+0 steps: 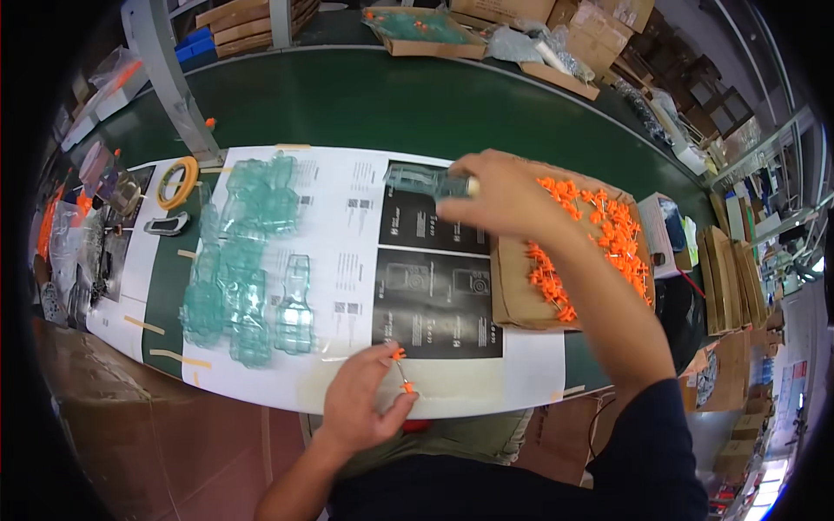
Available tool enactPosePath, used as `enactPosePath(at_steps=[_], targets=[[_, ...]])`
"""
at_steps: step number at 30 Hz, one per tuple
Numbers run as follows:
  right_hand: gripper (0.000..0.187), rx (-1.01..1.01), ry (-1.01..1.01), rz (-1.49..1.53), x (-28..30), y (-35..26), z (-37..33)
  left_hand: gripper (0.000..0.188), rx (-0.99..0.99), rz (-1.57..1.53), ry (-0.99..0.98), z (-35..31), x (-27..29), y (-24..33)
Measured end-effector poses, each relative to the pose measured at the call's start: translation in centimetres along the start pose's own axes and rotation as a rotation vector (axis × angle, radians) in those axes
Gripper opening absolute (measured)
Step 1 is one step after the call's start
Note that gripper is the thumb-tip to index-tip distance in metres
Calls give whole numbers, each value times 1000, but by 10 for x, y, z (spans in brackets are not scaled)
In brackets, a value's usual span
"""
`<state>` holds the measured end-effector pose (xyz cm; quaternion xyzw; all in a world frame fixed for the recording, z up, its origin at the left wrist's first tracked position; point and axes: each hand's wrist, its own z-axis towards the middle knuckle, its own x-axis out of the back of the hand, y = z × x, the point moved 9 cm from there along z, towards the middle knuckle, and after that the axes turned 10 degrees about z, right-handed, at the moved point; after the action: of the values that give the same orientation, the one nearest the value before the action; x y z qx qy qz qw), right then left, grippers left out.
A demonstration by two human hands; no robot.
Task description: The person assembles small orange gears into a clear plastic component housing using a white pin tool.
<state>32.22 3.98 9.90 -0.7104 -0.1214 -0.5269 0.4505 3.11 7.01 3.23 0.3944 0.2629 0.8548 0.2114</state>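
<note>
Near the table's front edge, my left hand (360, 404) is closed in a pinch on a small orange part with a thin metal pin (404, 375), held between thumb and forefinger. My right hand (495, 195) reaches over the far end of the black printed panels, its fingers closed round the right end of a clear greenish plastic shell (419, 180). A small pale tip shows by those fingers; what it is I cannot tell. Left of the panels lie several similar plastic shells (248, 278), some overlapping. Beside my right forearm, a shallow cardboard box (514, 291) holds a heap of orange parts (612, 239).
White printed sheets (343, 260) cover the work surface, taped at the edges. At left lie a yellow tape roll (178, 183) and a grey utility knife (167, 225), near a metal post (178, 100). Behind stretches a green belt (347, 100), with a carton of shells (426, 39) beyond.
</note>
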Motion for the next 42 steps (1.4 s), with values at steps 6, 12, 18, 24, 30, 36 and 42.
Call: enactPosePath(at_steps=[6,12,18,24,30,36,42], targets=[[67,1,455,-248,141,-17,173,47,-20,90,-64,1,-10,7],[40,167,480,-178,123,-17,195,47,21,54,-18,1,1,0],[33,183,133,-91,0,-33,122,51,-9,25,-30,3,2,3],[29,209,-264,-5,-99,-102,33,44,-74,-22,65,3,7,4],[55,288,-44,102,-134,-118,51,52,-65,-37,87,0,10,8],[61,-110,-158,606,-163,-119,69,55,-44,-81,62,-3,8,3],[55,-213,-165,1008,-128,-84,60,54,-4,-113,87,-8,14,-1]])
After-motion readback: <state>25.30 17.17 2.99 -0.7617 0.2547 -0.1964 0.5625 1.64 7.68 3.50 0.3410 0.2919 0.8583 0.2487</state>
